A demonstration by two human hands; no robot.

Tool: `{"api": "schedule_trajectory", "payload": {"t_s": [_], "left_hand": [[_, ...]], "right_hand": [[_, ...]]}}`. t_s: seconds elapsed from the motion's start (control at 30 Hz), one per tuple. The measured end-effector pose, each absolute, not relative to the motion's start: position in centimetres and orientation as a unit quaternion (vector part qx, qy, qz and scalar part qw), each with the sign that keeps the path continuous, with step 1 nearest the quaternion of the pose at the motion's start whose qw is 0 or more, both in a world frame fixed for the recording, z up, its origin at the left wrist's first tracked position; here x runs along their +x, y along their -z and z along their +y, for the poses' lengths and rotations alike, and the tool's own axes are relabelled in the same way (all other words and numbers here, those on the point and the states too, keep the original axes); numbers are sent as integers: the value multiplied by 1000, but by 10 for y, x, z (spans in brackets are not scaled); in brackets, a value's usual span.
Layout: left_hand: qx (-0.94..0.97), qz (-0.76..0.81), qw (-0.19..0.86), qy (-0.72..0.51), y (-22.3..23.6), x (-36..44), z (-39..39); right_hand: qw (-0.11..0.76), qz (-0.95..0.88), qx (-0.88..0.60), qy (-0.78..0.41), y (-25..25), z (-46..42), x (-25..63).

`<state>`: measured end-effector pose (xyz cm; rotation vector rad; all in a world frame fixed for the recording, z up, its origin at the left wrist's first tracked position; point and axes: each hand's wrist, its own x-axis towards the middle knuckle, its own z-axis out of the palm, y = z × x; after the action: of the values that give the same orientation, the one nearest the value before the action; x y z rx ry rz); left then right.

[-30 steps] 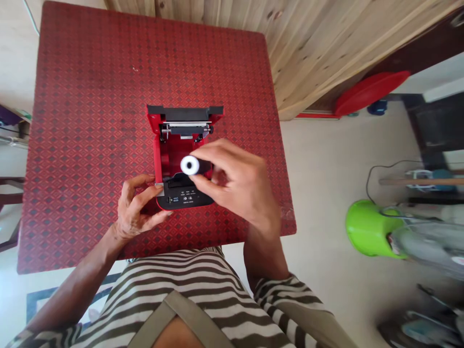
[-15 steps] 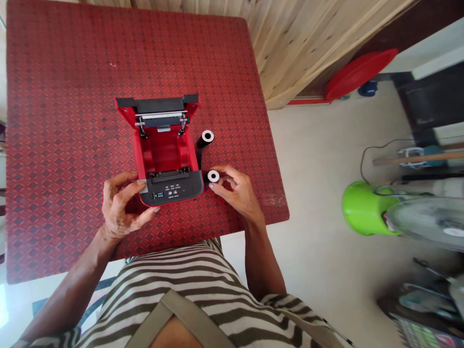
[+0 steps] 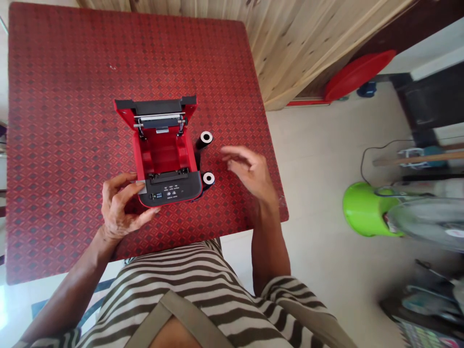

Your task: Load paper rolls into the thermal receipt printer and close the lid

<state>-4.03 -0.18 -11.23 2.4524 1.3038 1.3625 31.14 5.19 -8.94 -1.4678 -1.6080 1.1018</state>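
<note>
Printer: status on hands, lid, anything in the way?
Left hand holding printer by near-left corner; right hand open, beside two rolls. Lid up, bay exposed. Nothing seen over the bay.

A bright green tub point(image 3: 360, 210) rests on the pale floor point(image 3: 308, 159), near wooden planks point(image 3: 290, 53).

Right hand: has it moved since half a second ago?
Yes: against the red table, the right hand has moved rightward and away from the nearer roll.
</note>
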Motion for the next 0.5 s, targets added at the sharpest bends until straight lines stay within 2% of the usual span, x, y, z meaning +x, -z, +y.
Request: {"api": "schedule_trajectory", "payload": {"t_s": [0.07,0.3,0.4,0.5], "left_hand": [[788,420,36,-449,113,-39,-1],[786,426,99,-437,115,-34,-2],[786,445,100,-417,115,-35,-5],[782,442,106,-427,115,-35,-6]], "right_hand": [[359,-624,-578,-385,97,72,304],[333,-678,-562,-337,129,109,275],[340,-681,-562,-323,111,102,281],[335,-726,-532,-280,63,83,285]]}}
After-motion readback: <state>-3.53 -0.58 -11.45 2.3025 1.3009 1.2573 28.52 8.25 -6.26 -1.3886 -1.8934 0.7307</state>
